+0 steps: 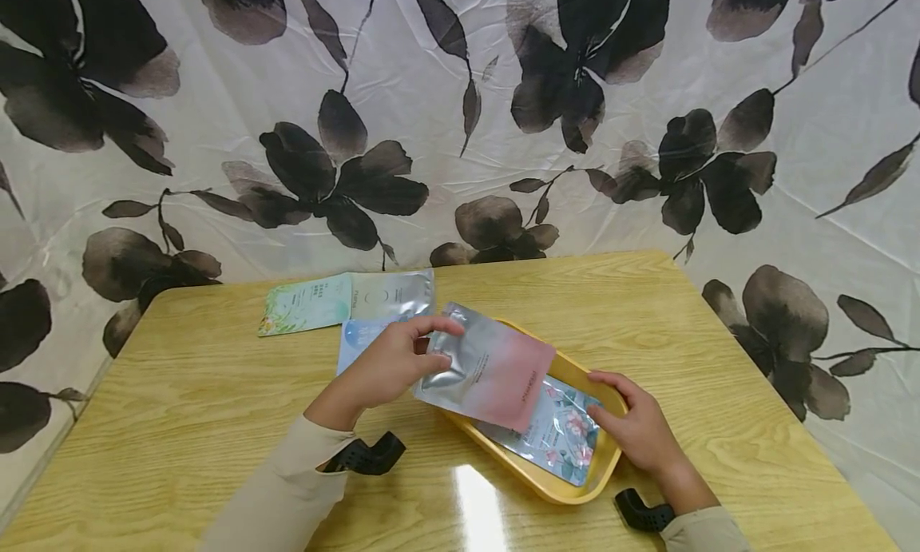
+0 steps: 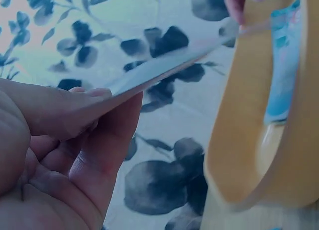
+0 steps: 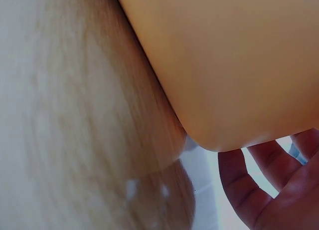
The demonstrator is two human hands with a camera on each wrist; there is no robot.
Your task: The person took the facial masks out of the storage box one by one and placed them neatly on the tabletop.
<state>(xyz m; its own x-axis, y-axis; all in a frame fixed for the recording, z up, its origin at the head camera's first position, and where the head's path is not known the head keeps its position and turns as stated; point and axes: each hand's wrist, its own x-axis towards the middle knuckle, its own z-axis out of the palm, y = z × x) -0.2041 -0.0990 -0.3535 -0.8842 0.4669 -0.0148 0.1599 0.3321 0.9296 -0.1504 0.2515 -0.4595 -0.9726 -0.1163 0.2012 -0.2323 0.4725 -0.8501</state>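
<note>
A pink-and-silver sheet mask packet is pinched at its silver end between the thumb and fingers of my left hand. It is held over the yellow tray, covering part of it. In the left wrist view the packet shows nearly edge-on. Inside the tray lies a blue floral mask packet, its upper part hidden under the pink one. My right hand grips the tray's right end, thumb over the rim. Fingers show against the tray's outer wall in the right wrist view.
Left of the tray on the wooden table lie a green mask packet, a silver one and a light-blue one, partly behind my left hand. A floral cloth hangs behind the table's far edge.
</note>
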